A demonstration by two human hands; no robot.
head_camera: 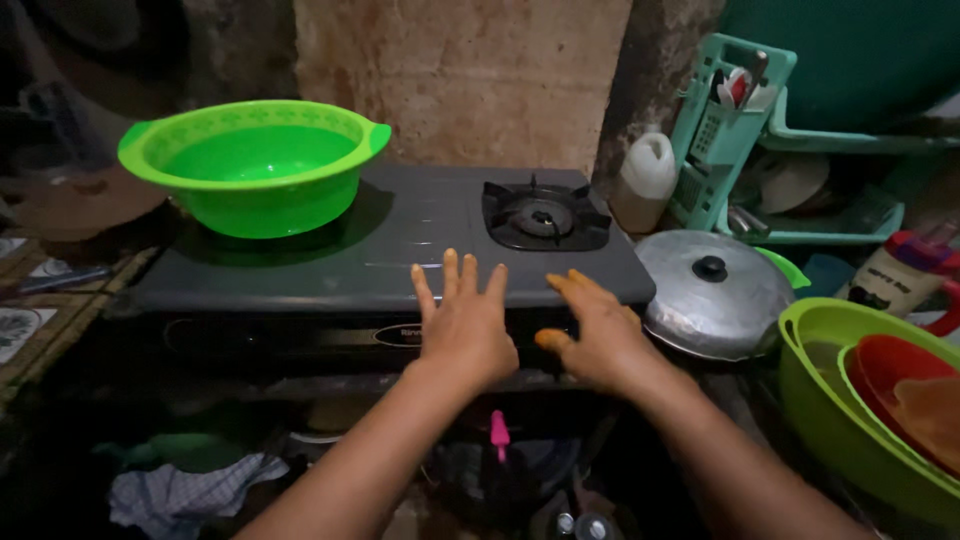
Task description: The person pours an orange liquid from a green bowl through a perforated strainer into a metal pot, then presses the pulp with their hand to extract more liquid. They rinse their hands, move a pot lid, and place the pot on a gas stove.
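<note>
Forearms come up from the bottom edge of the frame, cut off below the elbows, and above a dim underside where we can only make out a checked cloth [190, 492] and a small pink object [499, 432]; the rest down there is too dark to tell. Our left hand [464, 325] is held flat with its fingers spread and straight, gripping nothing, over the front edge of the grey gas stove [400, 245]. Our right hand [598, 335] is just beside it, fingers open and loosely curved, the tips yellow-stained, reaching at the stove's front panel; its palm covers whatever sits there, so we cannot tell whether it touches a knob. The stove stands directly ahead, its front face mostly in shadow. On its left half sits a bright green plastic basin [255, 165], covering that side. On the right half the black burner [544, 215] is bare and unlit. Right of the stove lies a metal lid [714, 292] with a black knob, and nearer us nested green and red bowls [860, 390] are cut off by the frame edge. Farther back stand a pale plastic jug [645, 180] and a teal rack [735, 130], its contents hard to make out.
</note>
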